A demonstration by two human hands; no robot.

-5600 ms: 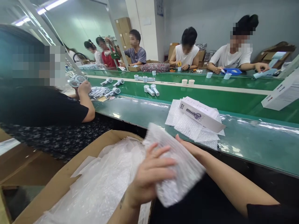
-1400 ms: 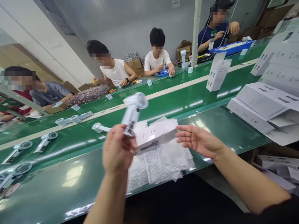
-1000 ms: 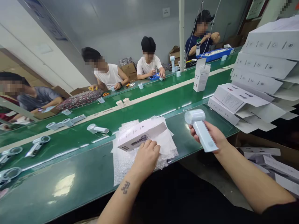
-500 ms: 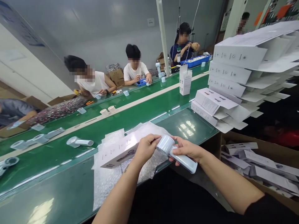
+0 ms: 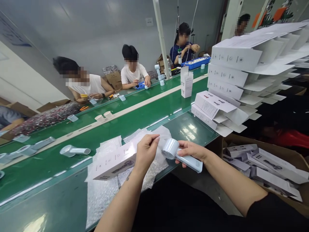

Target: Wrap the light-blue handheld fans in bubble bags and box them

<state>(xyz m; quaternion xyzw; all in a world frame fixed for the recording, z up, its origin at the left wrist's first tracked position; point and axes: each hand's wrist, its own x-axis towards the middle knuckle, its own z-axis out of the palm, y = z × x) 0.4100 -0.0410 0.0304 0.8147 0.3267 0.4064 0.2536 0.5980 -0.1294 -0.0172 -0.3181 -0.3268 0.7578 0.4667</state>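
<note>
My right hand (image 5: 190, 150) is wrapped round a light blue handheld device (image 5: 189, 162) with a drum-shaped head and a flat handle. The head points to the left, and the handle slopes down to the right. Just left of the head, my left hand (image 5: 147, 149) is closed in a pinch, apart from the device; what its fingertips hold, if anything, is too small to make out. Beneath and beside that hand lies a white printed box (image 5: 113, 161), partly hidden by it, on sheets of bubble wrap (image 5: 101, 199).
More light blue devices (image 5: 74, 150) lie on the green conveyor (image 5: 137, 120). An upright white carton (image 5: 186, 85) stands across from me. To the right rise stacked flaps-open boxes (image 5: 227, 75), above a large cardboard box (image 5: 267, 141) of packed cartons. Several co-workers sit opposite.
My left hand has come away from the device's head and moved a little left, still pinched. My right hand keeps hold of the device. The whole view has shifted slightly.
</note>
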